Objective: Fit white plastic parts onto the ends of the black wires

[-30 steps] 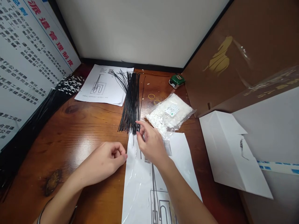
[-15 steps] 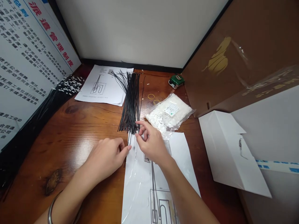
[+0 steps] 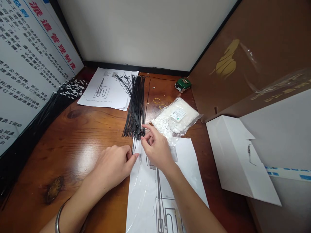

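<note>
A bundle of thin black wires (image 3: 136,106) lies lengthwise on the table, its near ends at the top of the printed drawing sheet (image 3: 194,174). My right hand (image 3: 157,149) is at these near ends, index finger stretched over them, thumb and other fingers bent in a pinch. A single black wire shows below that hand and seems held in it. My left hand (image 3: 115,165) rests at the sheet's left edge, fingers curled and thumb pointing right. One or two loose wires run down towards it; its curled fingers hide what they hold, if anything.
A clear bag of small white pieces (image 3: 182,113) lies right of the bundle. Behind it are yellow rubber bands (image 3: 156,100) and a green tape measure (image 3: 183,84). Another drawing (image 3: 104,97) and more black wires with white ends (image 3: 73,88) are left. A white box (image 3: 233,155) stands right.
My left hand has shifted slightly right, its thumb further over the sheet. A black wire now shows below my right hand, which has hardly moved.
</note>
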